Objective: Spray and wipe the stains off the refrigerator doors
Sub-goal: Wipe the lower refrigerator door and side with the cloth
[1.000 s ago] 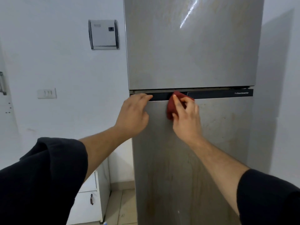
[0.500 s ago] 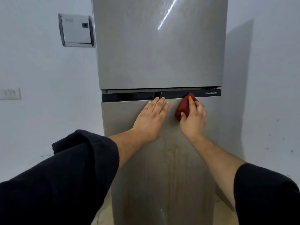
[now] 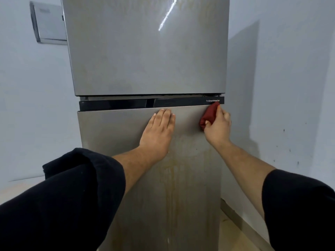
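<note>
A tall steel refrigerator fills the middle of the head view, with an upper door (image 3: 145,51) and a lower door (image 3: 112,134) split by a black handle strip (image 3: 126,104). Yellowish drip stains (image 3: 170,178) run down the lower door. My left hand (image 3: 157,134) lies flat on the lower door just under the strip, fingers together, holding nothing. My right hand (image 3: 217,127) grips a bunched red cloth (image 3: 208,115) and presses it against the lower door's top right corner, touching the strip.
A white wall (image 3: 290,87) stands close to the refrigerator's right side, with a few dark specks. A grey wall-mounted box (image 3: 49,24) hangs to the left of the upper door. Pale floor tiles (image 3: 232,225) show at the bottom right.
My right hand has slid the red cloth rightward along the top of the lower door to its right corner. My left hand moved from the door's left edge to lie flat near the middle.
</note>
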